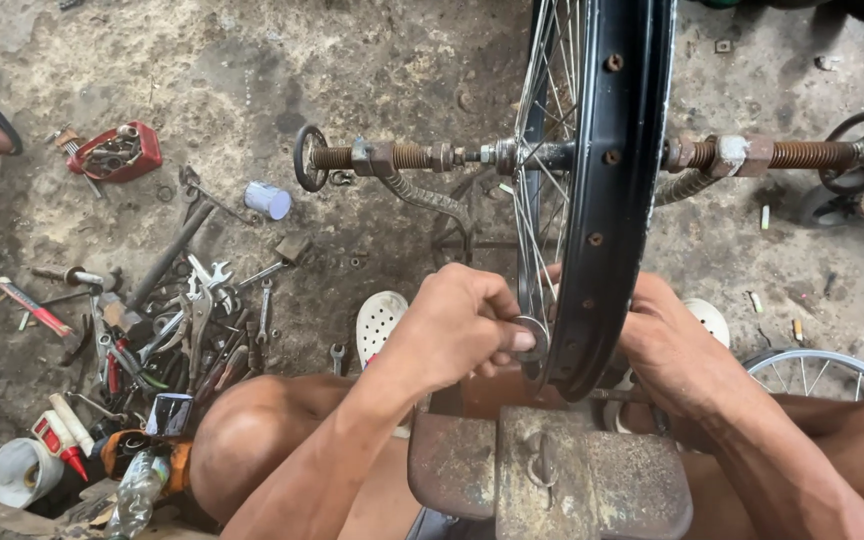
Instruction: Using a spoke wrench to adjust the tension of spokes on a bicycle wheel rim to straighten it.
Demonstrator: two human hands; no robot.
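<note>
A black bicycle wheel rim (612,190) with thin silver spokes (542,150) stands upright in a rusty truing stand, its axle (422,157) held between two threaded rods. My left hand (457,325) pinches a small round metal tool (530,338) against the spokes near the rim's lower edge. My right hand (667,345) rests against the rim's other side, fingers partly hidden behind it. A rusty metal block (552,470) sits just below the wheel, between my knees.
A heap of wrenches and pliers (187,320) lies on the dirt floor at left, with a red tray (117,150), a small white can (268,199), a glue tube (57,440) and a plastic bottle (137,495). Another wheel (822,372) lies at right. A white sandal (380,322) shows under my left hand.
</note>
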